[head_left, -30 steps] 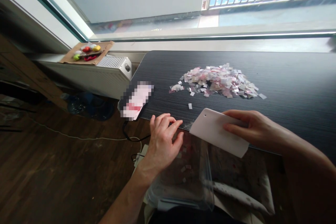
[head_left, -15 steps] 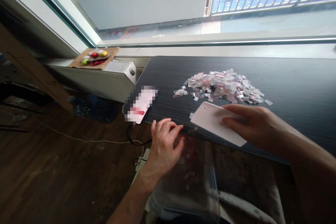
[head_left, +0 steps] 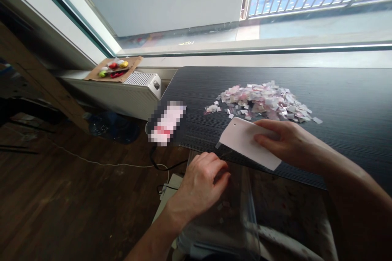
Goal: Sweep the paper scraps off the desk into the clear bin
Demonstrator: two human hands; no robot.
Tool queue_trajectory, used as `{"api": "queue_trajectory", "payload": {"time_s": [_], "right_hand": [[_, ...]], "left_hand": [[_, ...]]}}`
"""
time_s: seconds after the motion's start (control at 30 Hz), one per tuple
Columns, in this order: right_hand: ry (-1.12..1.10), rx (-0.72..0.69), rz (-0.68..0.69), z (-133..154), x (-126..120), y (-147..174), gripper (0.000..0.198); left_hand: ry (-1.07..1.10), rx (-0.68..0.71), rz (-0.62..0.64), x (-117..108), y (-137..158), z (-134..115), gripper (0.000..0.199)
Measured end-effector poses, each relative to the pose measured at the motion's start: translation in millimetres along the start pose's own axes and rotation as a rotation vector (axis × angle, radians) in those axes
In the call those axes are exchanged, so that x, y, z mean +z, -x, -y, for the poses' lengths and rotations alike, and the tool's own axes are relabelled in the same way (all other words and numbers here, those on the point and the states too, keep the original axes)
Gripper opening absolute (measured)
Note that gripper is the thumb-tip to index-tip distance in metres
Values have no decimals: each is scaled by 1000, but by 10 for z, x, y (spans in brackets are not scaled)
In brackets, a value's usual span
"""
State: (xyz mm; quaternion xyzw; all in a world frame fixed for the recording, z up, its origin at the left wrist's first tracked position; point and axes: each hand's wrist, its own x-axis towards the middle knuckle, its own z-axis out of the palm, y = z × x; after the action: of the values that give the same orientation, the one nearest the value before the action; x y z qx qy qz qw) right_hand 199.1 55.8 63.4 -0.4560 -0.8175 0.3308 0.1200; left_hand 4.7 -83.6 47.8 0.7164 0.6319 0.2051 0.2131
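In the head view my right hand grips a flat white card with a small hole near one corner. The card is tilted low at the table's front edge, just in front of a pile of small pale pink and white square flakes. One little flake shows at the card's left edge. My left hand hangs just below the table edge, over a clear plastic bin. Its fingers curl loosely, thumb apart, and nothing shows in them. A few flakes are visible through the bin.
On the left end of the dark table lies a pixelated pinkish item. A radiator by the window carries a cardboard piece with colourful objects. Cables cross the floor near a large clear bottle.
My left hand has dropped away from the table edge and moved right, its fingers curling more. The card has shifted slightly left, bringing a flake to the table's front edge.
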Motion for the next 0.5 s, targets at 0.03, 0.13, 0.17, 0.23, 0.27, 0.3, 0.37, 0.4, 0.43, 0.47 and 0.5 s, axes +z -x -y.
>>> {"api": "queue_trajectory", "payload": {"time_s": [0.03,0.13,0.17,0.23,0.27,0.3,0.37,0.4,0.43,0.47,0.5], "right_hand": [[9,-17,11,18,-1,18,26],[52,-42,-31,48,-5,53,27],[71,-43,-57,53,-2,57,27],[94,-55,-88,62,15,59,27],[94,-68,-85,70,29,62,26],[87,-83,-77,81,46,67,26],[73,-106,-50,110,80,87,26],[72,-112,-40,127,96,102,25],[77,-116,-39,144,109,119,25],[84,-120,-39,160,120,140,25],[89,-126,-37,176,128,162,24]], "left_hand": [[-31,-2,-15,4,-2,9,4],[-112,-37,-114,27,-4,79,6],[-139,-56,-160,38,-8,108,6],[-195,-88,-248,63,-28,161,10],[-221,-98,-281,76,-43,180,13],[-241,-104,-304,90,-61,193,14],[-263,-115,-319,113,-99,200,15],[-268,-123,-315,123,-114,197,14],[-272,-131,-306,130,-126,190,13],[-274,-138,-296,134,-131,181,12],[-274,-145,-288,135,-130,172,11]]}}
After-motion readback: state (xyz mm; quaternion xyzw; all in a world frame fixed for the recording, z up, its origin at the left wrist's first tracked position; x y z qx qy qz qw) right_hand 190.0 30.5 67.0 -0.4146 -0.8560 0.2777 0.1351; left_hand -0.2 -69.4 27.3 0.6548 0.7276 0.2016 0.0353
